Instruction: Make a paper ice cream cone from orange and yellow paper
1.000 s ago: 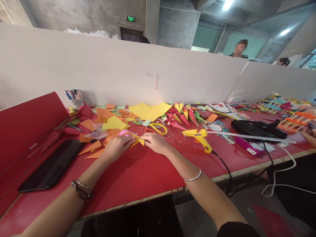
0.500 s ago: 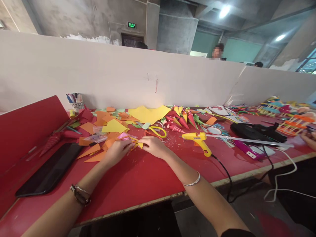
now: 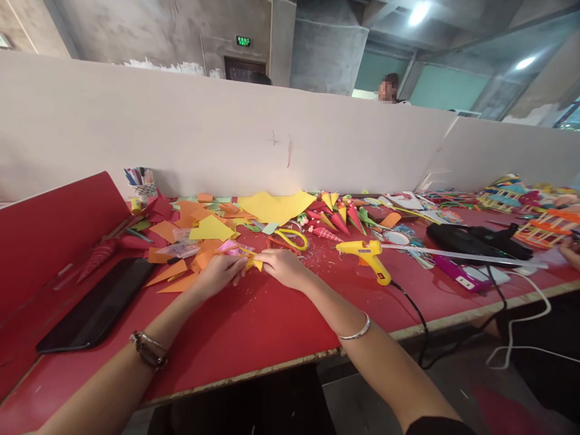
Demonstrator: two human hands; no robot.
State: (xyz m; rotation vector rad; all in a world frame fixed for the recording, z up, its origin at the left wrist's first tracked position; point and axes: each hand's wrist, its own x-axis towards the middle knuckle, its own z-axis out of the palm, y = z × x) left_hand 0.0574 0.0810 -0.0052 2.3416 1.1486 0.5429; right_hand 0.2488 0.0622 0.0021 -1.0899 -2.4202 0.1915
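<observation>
Low over the red table (image 3: 254, 338), a small folded piece of yellow paper (image 3: 257, 264) sits between my hands. My left hand (image 3: 220, 273) pinches its left side. On the other side, the fingers of my right hand (image 3: 281, 267) are closed on its right end. Loose orange paper pieces (image 3: 172, 272) lie just left of my left hand, with a yellow sheet (image 3: 211, 229) on top of the pile. Beyond my right hand are yellow-handled scissors (image 3: 296, 240), partly covered by scraps. Several red and yellow paper cones (image 3: 338, 219) are heaped behind them.
A yellow hot glue gun (image 3: 368, 256), with a long glue stick (image 3: 457, 254) in it, lies at right, its cord over the edge. A black phone-like slab (image 3: 97, 308) is at left. A black bag (image 3: 475, 241) and purple power strip (image 3: 462, 278) lie farther right, near another person's hand (image 3: 571, 251).
The view has shifted slightly. Both hands stay at nearly the same spot, still on the yellow paper, with small finger movements. The person behind the partition has moved a little left.
</observation>
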